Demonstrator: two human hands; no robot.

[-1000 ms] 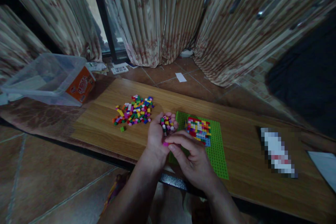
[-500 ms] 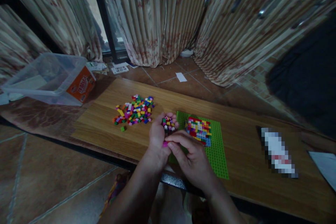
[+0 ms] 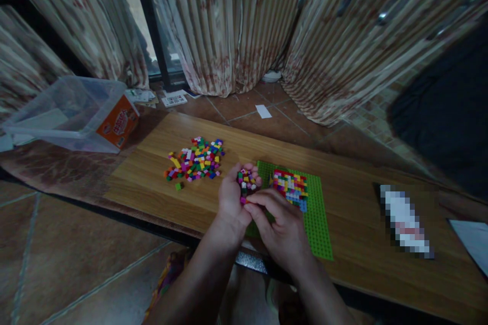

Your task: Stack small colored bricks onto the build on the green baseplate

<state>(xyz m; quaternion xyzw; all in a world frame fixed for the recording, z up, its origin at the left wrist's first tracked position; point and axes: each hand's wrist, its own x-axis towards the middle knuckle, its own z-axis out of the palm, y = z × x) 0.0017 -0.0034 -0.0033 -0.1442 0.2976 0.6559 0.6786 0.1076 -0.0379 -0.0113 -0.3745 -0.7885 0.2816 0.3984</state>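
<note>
The left hand (image 3: 232, 198) is cupped palm-up over the near edge of the wooden board (image 3: 152, 183), cradling a handful of small bricks (image 3: 247, 181). The right hand (image 3: 284, 228) pinches a pink brick (image 3: 243, 200) between thumb and forefinger, touching the left palm. Just right lies the green baseplate (image 3: 318, 223), carrying a patch of fitted bricks (image 3: 290, 188). A loose brick pile (image 3: 194, 158) lies to the left.

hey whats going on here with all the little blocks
A person sits at a low wooden table. The left hand is cupped, holding a small heap of bricks, and the right hand picks at them with its fingertips. A partly filled green baseplate lies beside the hands, and a loose pile of bricks lies further left.
</note>
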